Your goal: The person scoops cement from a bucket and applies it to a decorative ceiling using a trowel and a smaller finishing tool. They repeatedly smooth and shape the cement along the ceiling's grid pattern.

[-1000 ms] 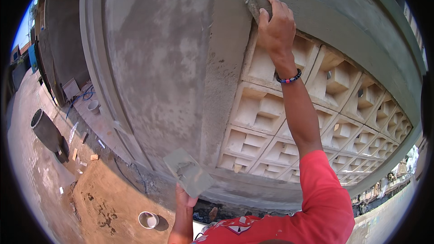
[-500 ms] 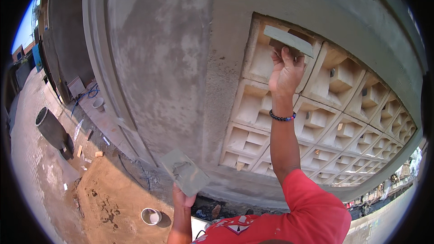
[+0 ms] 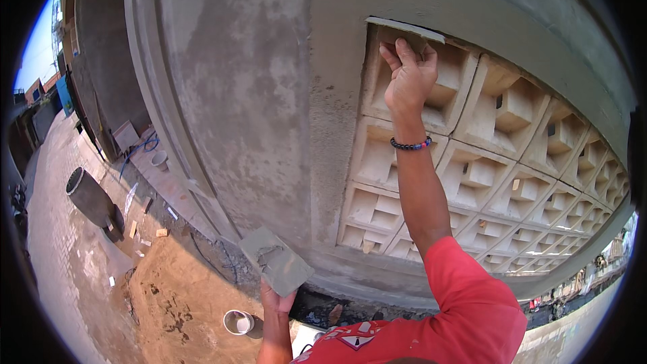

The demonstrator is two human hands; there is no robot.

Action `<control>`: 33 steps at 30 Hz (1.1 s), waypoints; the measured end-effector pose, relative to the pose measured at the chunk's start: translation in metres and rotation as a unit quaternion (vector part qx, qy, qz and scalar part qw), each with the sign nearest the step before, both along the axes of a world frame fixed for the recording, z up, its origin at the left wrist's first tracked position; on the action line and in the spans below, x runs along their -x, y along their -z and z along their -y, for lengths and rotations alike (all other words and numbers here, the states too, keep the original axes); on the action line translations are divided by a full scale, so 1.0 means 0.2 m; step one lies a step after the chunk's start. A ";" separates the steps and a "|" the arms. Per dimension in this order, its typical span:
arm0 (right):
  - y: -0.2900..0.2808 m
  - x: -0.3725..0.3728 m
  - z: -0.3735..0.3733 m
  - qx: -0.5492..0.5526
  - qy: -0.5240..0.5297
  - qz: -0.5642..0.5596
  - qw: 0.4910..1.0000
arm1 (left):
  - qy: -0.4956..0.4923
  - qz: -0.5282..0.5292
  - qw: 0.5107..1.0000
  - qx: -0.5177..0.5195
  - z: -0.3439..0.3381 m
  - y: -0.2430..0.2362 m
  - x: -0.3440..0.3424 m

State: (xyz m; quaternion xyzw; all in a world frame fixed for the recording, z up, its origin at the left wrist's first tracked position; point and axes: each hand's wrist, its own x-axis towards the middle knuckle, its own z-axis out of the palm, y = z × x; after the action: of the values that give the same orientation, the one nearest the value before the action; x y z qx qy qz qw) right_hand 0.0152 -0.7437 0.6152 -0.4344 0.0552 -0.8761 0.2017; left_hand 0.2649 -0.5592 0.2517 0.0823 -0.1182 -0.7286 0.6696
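Observation:
My right hand [image 3: 409,84], raised and closed, grips a flat plastering trowel [image 3: 406,29]. Its thin pale blade lies along the top edge of the opening, at the upper left corner block. Below it spreads a grid of cream ventilation blocks [image 3: 459,162], set into the grey plastered wall [image 3: 236,101]. Low down, my left hand [image 3: 275,299] is closed around the underside of a rectangular mortar board [image 3: 286,275], held tilted before the wall. A little wet grey mortar [image 3: 271,256] clings to the board's top. The fingers under the board are partly hidden.
A sand heap [image 3: 168,290] lies at the wall's foot, with a white bucket [image 3: 238,322] beside it. Farther left stand a dark drum [image 3: 93,197] and a small pale bucket [image 3: 159,160]. Raised moulding [image 3: 178,101] runs down the wall.
My right hand has moved the trowel up and left, from in front of the corner block to the opening's top edge. My left hand still holds the board low.

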 end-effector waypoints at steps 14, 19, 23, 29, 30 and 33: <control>0.03 0.54 -0.34 0.032 0.072 0.062 0.995 | 0.019 0.011 1.000 -0.012 0.01 -0.04 0.04; 0.09 0.30 -0.39 0.013 0.066 -0.007 0.998 | 0.025 0.012 0.999 -0.015 0.03 -0.06 0.05; 0.10 0.15 -0.19 0.007 0.013 -0.030 0.999 | 0.030 0.022 0.999 -0.009 0.02 -0.03 0.06; -0.01 0.03 -0.09 -0.009 -0.002 -0.009 1.000 | 0.008 0.007 1.000 -0.020 -0.03 -0.01 0.06; -0.02 0.02 -0.09 -0.014 0.000 -0.002 1.000 | 0.006 0.011 1.000 -0.017 -0.03 -0.02 0.05; -0.02 0.02 -0.04 -0.021 0.005 0.001 1.000 | 0.023 -0.009 1.000 -0.016 -0.04 -0.04 0.04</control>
State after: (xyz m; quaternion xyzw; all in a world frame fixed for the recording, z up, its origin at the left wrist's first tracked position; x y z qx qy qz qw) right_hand 0.0114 -0.7348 0.6188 -0.4286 0.0750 -0.8764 0.2065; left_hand 0.2568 -0.5504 0.2605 0.0839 -0.1026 -0.7461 0.6526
